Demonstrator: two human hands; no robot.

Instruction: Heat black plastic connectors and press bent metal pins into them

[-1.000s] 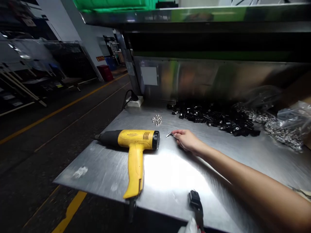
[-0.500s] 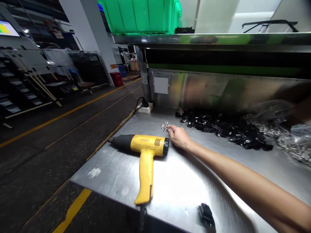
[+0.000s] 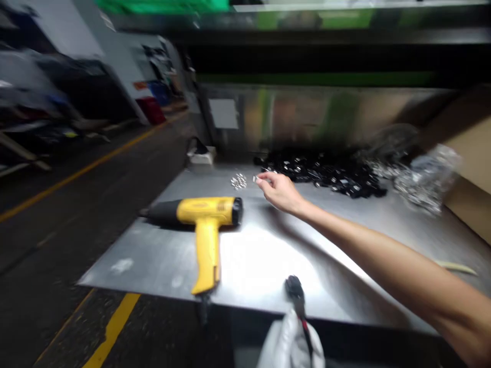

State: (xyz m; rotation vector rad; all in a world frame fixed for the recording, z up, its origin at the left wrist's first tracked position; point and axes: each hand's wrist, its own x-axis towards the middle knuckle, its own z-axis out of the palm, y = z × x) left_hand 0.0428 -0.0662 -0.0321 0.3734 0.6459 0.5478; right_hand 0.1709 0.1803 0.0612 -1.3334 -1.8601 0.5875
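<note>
Beyond the yellow heat gun (image 3: 207, 222) sits a cluster of metal bits (image 3: 238, 181); right of the gun, farther back, are heaped black parts (image 3: 322, 171) and a clear bag (image 3: 429, 171). The gun lies on the metal tabletop (image 3: 146, 260), with dark floor (image 3: 95, 214) to its left. Right of the gun, the right hand (image 3: 281, 192) pinches a small metal piece (image 3: 254, 179); nearer than the gun, the gloved left hand (image 3: 287, 342) wraps a dark tool (image 3: 300, 311) tipped by a black part (image 3: 294, 286).

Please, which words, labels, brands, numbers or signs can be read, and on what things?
No text can be read here.
Yellow heat gun: any marking is too blurred to read.
White sheet: no writing can be made out.
Orange sign: too blurred to read.
</note>
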